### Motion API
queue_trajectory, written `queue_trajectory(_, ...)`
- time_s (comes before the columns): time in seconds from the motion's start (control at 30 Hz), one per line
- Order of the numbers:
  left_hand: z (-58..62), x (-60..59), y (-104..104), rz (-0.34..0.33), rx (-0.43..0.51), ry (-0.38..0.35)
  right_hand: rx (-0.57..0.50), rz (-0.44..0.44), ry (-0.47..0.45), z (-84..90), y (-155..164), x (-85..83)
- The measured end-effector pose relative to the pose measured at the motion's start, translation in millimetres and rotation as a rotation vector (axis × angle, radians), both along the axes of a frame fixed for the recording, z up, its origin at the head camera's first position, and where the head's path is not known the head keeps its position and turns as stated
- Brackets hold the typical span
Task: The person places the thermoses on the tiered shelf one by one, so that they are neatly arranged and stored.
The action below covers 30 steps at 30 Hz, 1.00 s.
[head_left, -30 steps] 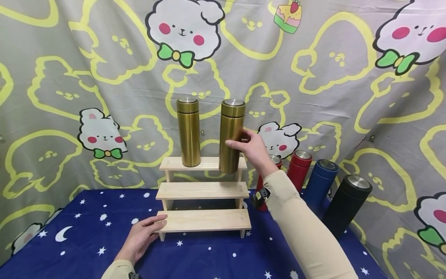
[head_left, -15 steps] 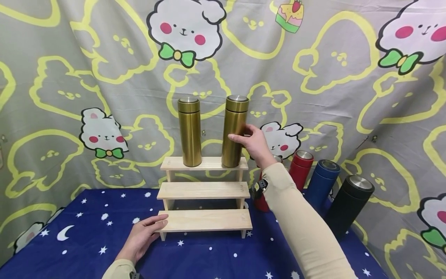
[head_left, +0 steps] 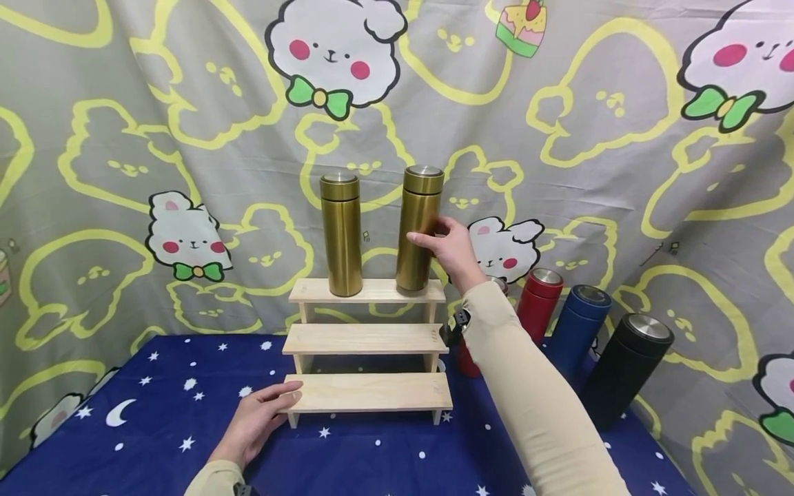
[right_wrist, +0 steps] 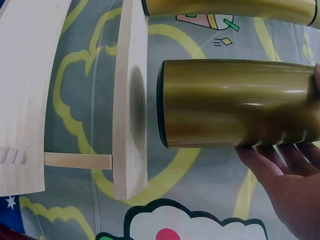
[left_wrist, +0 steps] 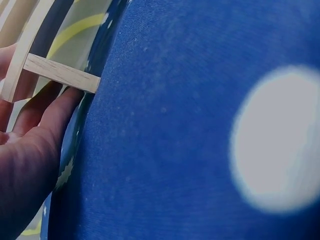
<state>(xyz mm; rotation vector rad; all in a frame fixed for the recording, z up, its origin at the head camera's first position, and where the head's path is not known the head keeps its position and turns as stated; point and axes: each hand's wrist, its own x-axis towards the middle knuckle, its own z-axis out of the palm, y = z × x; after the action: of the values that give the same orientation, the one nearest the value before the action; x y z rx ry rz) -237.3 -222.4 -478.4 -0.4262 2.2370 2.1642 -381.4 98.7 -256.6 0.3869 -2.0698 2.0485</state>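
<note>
My right hand [head_left: 457, 253] grips a gold thermos bottle [head_left: 417, 224] around its side, thumb toward me. The bottle is upright, and in the right wrist view a small gap shows between its base and the top board [right_wrist: 131, 115]. A second gold thermos bottle [head_left: 340, 241] stands on the left part of that top step. With my left hand [head_left: 251, 421] I hold the left end of the lowest step of a three-step wooden display stand [head_left: 369, 393]. The left wrist view shows its fingers by the stand's short leg [left_wrist: 62, 72], the thumb on the board.
To the right stand two red thermos bottles [head_left: 538, 303], one mostly hidden by my right arm, then a blue bottle [head_left: 577, 331] and a black bottle [head_left: 626, 368]. A star-patterned blue cloth [head_left: 161, 393] covers the table. Behind hangs a grey cartoon curtain [head_left: 248, 165].
My right hand has brought the gold bottle back and up, from in front of the top step to just above its right part. The left hand keeps its place on the stand.
</note>
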Motion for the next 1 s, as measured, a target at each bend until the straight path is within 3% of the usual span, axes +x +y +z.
queue_trajectory(0.37, -2.0, -1.1, 0, 0.002, 0.000, 0.004, 0.071, -0.025, -0.015, -7.2, 0, -6.2)
queue_trajectory(0.63, -0.5, -1.0, 1, 0.012, -0.001, -0.002, 0.066, -0.004, -0.022, -11.9, 2, -8.6)
queue_trajectory(1.0, -1.8, -1.0, 1, 0.010, -0.008, -0.002, 0.124, 0.005, -0.001, -15.3, 17, 3.0)
